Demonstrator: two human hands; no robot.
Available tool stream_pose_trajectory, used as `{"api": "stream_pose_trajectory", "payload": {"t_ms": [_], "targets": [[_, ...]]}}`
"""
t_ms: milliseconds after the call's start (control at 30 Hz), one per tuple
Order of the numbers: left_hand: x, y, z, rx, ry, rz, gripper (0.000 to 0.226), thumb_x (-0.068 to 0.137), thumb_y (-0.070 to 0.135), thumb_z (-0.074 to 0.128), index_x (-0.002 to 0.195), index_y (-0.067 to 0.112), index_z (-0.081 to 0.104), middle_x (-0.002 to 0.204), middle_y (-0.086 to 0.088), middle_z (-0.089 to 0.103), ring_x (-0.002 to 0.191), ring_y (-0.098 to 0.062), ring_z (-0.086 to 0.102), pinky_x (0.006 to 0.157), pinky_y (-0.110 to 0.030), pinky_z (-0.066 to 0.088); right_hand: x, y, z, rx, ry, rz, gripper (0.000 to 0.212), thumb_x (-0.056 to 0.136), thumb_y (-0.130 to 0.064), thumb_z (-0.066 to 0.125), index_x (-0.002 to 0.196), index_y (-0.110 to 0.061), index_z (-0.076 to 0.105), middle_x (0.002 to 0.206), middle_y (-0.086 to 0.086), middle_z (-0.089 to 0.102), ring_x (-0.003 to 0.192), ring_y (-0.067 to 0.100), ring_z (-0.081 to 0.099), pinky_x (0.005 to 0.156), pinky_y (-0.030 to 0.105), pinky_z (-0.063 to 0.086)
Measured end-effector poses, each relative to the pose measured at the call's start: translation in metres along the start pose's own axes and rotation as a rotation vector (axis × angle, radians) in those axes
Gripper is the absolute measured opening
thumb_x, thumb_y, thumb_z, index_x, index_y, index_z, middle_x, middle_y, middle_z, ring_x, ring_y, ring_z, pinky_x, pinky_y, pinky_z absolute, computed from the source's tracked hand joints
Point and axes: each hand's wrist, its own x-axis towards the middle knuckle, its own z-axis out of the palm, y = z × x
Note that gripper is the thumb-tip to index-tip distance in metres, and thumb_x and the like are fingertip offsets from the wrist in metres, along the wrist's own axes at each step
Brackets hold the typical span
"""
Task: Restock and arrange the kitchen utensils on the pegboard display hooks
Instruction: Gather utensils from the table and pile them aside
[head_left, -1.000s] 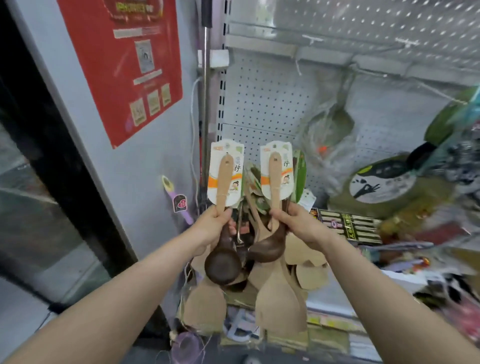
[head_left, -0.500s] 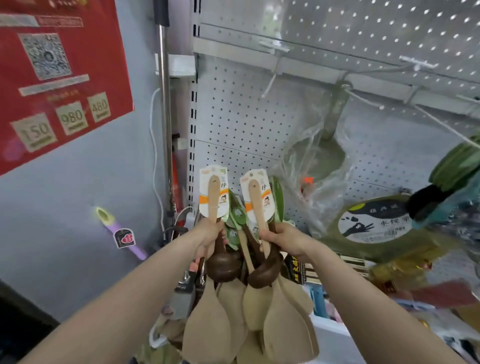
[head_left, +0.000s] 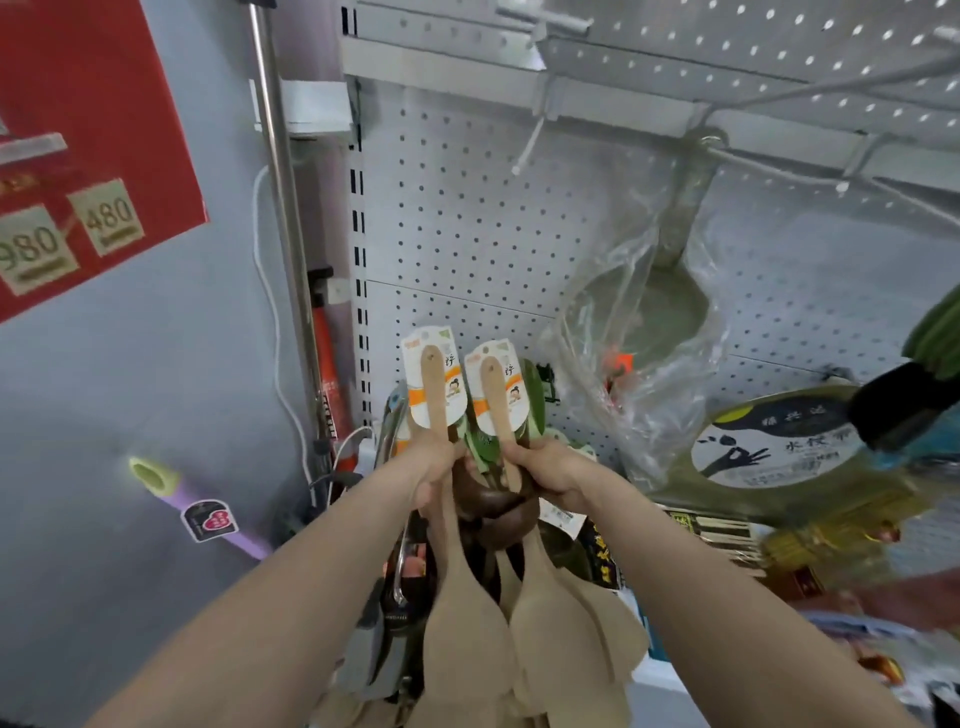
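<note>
arms: both bare forearms rise from the bottom edge and meet at mid-frame.
spatulas (head_left: 467, 639): a bunch of pale wooden blades hangs below both hands, overlapping. Their handles run up into the grips; which hand holds which cannot be told.
left hand (head_left: 434, 470): fingers are curled tight round one wooden ladle handle.
right hand (head_left: 545, 473): just beside the left hand, it pinches the second ladle handle between thumb and curled fingers.
ladles (head_left: 493, 512): there are two. Their dark brown bowls touch between and just under the hands, and the light handles stand upright above the knuckles.
cards (head_left: 415, 374): white and orange, one sits behind each ladle handle, side by side above the hands.
green tags (head_left: 483, 447): these are wedged between the two hands.
pole (head_left: 283, 208): upright steel, left of the left hand.
pegboard (head_left: 467, 234): white and perforated, behind and above the hands.
hook (head_left: 530, 150): a bare white prong slopes down, high above the right hand.
bagged ladle (head_left: 660, 312): it hangs in clear plastic, up and right of the right hand.
round pack (head_left: 769, 447): far right of the right hand, it has a green rim and a label with a drawn hand.
poster (head_left: 78, 130): red, far up-left, marked 980 and 480.
</note>
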Motion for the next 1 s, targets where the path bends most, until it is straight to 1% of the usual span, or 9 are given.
{"api": "stream_pose_trajectory", "payload": {"t_ms": [67, 133, 233, 300, 433, 600, 667, 867, 1000], "targets": [[0.007, -0.007, 0.007, 0.023, 0.014, 0.02, 0.01, 0.095, 0.004, 0.049, 0.087, 0.006, 0.055, 0.068, -0.011, 0.061, 0.067, -0.024, 0.06, 0.082, -0.042, 0.055, 0.004, 0.004, 0.004, -0.077, 0.03, -0.02, 0.037, 0.102, -0.028, 0.052, 0.125, 0.0, 0.057, 0.115, 0.013, 0.068, 0.09, 0.02, 0.066, 0.08, 0.027, 0.056], [0.008, -0.015, 0.013, 0.13, 0.066, 0.051, 0.005, 0.094, 0.007, 0.053, 0.092, 0.006, 0.058, 0.087, -0.016, 0.066, 0.08, -0.026, 0.064, 0.081, -0.04, 0.056, 0.009, 0.01, 0.005, -0.115, 0.083, -0.043, 0.042, 0.099, -0.031, 0.056, 0.129, -0.001, 0.057, 0.118, 0.012, 0.067, 0.097, 0.021, 0.065, 0.085, 0.029, 0.054], [0.003, -0.028, 0.013, 0.411, 0.161, 0.072, 0.009, 0.097, 0.009, 0.051, 0.098, 0.005, 0.059, 0.094, -0.014, 0.064, 0.084, -0.024, 0.061, 0.071, -0.032, 0.053, 0.015, 0.017, 0.005, -0.234, 0.149, -0.048, 0.043, 0.098, -0.036, 0.058, 0.122, -0.001, 0.06, 0.116, 0.017, 0.069, 0.105, 0.029, 0.066, 0.095, 0.036, 0.053], [0.004, -0.037, 0.008, 0.617, 0.213, 0.091, 0.02, 0.096, 0.011, 0.051, 0.112, 0.0, 0.059, 0.11, -0.019, 0.063, 0.101, -0.032, 0.06, 0.086, -0.038, 0.051, 0.017, 0.02, 0.003, -0.333, 0.151, -0.026, 0.047, 0.097, -0.042, 0.055, 0.117, 0.0, 0.064, 0.11, 0.019, 0.07, 0.104, 0.033, 0.066, 0.097, 0.042, 0.052], [0.003, -0.044, 0.003, 0.74, 0.262, 0.087, 0.026, 0.096, 0.016, 0.052, 0.118, 0.003, 0.058, 0.115, -0.017, 0.062, 0.107, -0.033, 0.059, 0.081, -0.033, 0.047, 0.019, 0.027, -0.003, -0.587, 0.186, 0.069, 0.042, 0.099, -0.045, 0.049, 0.111, -0.008, 0.063, 0.102, 0.014, 0.068, 0.088, 0.03, 0.068, 0.078, 0.038, 0.06], [0.005, -0.051, -0.003, 0.659, 0.292, 0.142, 0.019, 0.094, 0.012, 0.05, 0.109, 0.006, 0.058, 0.106, -0.017, 0.064, 0.102, -0.034, 0.06, 0.08, -0.031, 0.046, 0.018, 0.033, -0.013, -0.617, 0.229, 0.103, 0.039, 0.1, -0.04, 0.05, 0.096, -0.005, 0.065, 0.087, 0.014, 0.065, 0.06, 0.023, 0.057, 0.055, 0.031, 0.052], [0.011, -0.057, -0.007, 0.537, 0.3, 0.157, 0.011, 0.09, 0.01, 0.048, 0.095, 0.009, 0.058, 0.094, -0.016, 0.066, 0.092, -0.035, 0.064, 0.082, -0.041, 0.054, 0.017, 0.035, -0.015, -0.575, 0.215, 0.082, 0.035, 0.101, -0.037, 0.047, 0.086, -0.009, 0.063, 0.081, 0.013, 0.06, 0.058, 0.022, 0.052, 0.049, 0.028, 0.044], [0.021, -0.056, -0.019, 0.332, 0.322, 0.123, 0.015, 0.084, 0.01, 0.043, 0.079, 0.014, 0.057, 0.076, -0.017, 0.062, 0.073, -0.038, 0.062, 0.075, -0.058, 0.055, 0.014, 0.033, -0.017, -0.49, 0.179, 0.086, 0.031, 0.1, -0.035, 0.052, 0.083, -0.013, 0.065, 0.073, 0.007, 0.056, 0.064, 0.024, 0.052, 0.053, 0.026, 0.043], [0.02, -0.042, -0.027, 0.392, 0.394, 0.169, 0.015, 0.094, 0.005, 0.044, 0.098, 0.002, 0.059, 0.095, -0.02, 0.062, 0.086, -0.033, 0.06, 0.077, -0.043, 0.053, 0.014, 0.026, -0.015, -0.435, 0.162, 0.066, 0.028, 0.099, -0.033, 0.053, 0.092, -0.01, 0.067, 0.07, 0.005, 0.057, 0.06, 0.019, 0.053, 0.053, 0.025, 0.046]]}}
